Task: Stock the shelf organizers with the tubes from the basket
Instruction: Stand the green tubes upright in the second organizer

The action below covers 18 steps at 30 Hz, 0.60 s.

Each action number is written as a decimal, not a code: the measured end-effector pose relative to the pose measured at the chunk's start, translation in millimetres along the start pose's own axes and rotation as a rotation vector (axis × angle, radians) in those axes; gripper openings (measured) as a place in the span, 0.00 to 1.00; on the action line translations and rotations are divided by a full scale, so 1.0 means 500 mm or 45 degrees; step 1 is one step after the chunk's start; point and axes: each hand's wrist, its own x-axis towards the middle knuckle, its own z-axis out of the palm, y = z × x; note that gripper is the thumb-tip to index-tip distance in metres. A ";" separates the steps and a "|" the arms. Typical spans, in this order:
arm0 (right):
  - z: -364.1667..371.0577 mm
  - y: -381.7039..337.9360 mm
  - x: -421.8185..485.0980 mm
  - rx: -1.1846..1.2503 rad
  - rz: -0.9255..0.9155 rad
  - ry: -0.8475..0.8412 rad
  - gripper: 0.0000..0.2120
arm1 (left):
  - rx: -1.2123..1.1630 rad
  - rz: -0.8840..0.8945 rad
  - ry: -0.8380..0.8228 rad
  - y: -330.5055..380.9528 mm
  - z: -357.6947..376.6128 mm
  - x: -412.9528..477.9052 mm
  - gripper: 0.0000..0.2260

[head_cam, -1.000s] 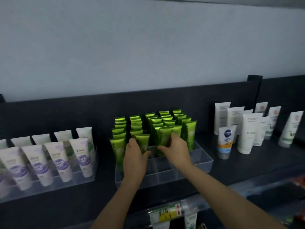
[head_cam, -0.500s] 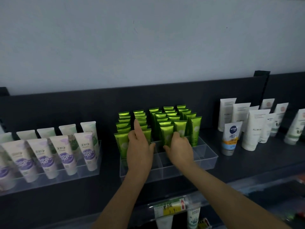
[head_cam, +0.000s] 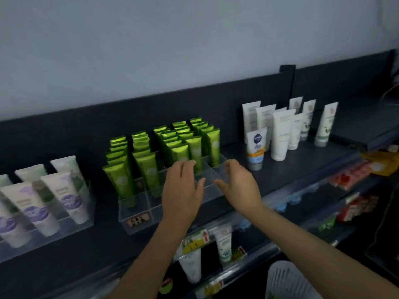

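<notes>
Several green tubes (head_cam: 179, 141) stand upright in rows inside a clear shelf organizer (head_cam: 138, 212) on the dark shelf. My left hand (head_cam: 182, 188) hovers over the organizer's front compartments, fingers relaxed and holding nothing. My right hand (head_cam: 239, 184) is beside it, just right of the organizer's front right corner, fingers loosely curved and empty. A white slatted basket (head_cam: 287, 281) shows at the bottom edge, below my right forearm; its contents are hidden.
A second clear organizer (head_cam: 86, 219) with white-and-purple tubes (head_cam: 64, 190) stands to the left. Loose white tubes (head_cam: 280, 130) and a blue-capped tube (head_cam: 255, 147) stand on the shelf (head_cam: 302, 167) to the right. Lower shelves hold price tags and packaged goods.
Both hands have drawn back from the green tubes they were touching and now hover apart in front of them. The view has swung to the right and downward.
</notes>
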 end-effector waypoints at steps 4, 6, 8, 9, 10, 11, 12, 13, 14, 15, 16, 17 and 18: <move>-0.061 0.097 -0.061 0.012 0.133 -0.043 0.16 | -0.148 0.105 -0.196 0.083 0.063 -0.045 0.16; -0.087 0.155 -0.104 0.014 0.220 -0.039 0.12 | -0.198 0.205 -0.294 0.122 0.097 -0.075 0.16; -0.107 0.216 -0.155 -0.018 0.341 -0.045 0.10 | -0.240 0.324 -0.362 0.158 0.136 -0.112 0.17; -0.117 0.245 -0.183 -0.038 0.403 -0.054 0.10 | -0.255 0.361 -0.400 0.174 0.156 -0.130 0.17; -0.126 0.275 -0.211 -0.062 0.473 -0.070 0.09 | -0.266 0.382 -0.443 0.190 0.177 -0.149 0.17; -0.134 0.303 -0.240 -0.093 0.541 -0.087 0.09 | -0.273 0.392 -0.496 0.203 0.200 -0.169 0.17; -0.142 0.327 -0.267 -0.124 0.608 -0.107 0.08 | -0.285 0.405 -0.566 0.214 0.220 -0.188 0.16; -0.148 0.352 -0.295 -0.154 0.672 -0.131 0.07 | -0.300 0.415 -0.658 0.225 0.239 -0.207 0.15; -0.151 0.378 -0.323 -0.179 0.725 -0.156 0.06 | -0.307 0.413 -0.775 0.235 0.257 -0.226 0.13; -0.153 0.403 -0.349 -0.205 0.769 -0.192 0.06 | -0.301 0.394 -0.905 0.245 0.272 -0.244 0.12; -0.152 0.429 -0.375 -0.228 0.813 -0.240 0.06 | -0.283 0.362 -1.032 0.253 0.290 -0.263 0.13; -0.150 0.453 -0.399 -0.244 0.868 -0.297 0.06 | -0.262 0.334 -1.151 0.260 0.307 -0.282 0.13; -0.149 0.475 -0.423 -0.252 0.922 -0.354 0.07 | -0.249 0.313 -1.261 0.266 0.323 -0.301 0.13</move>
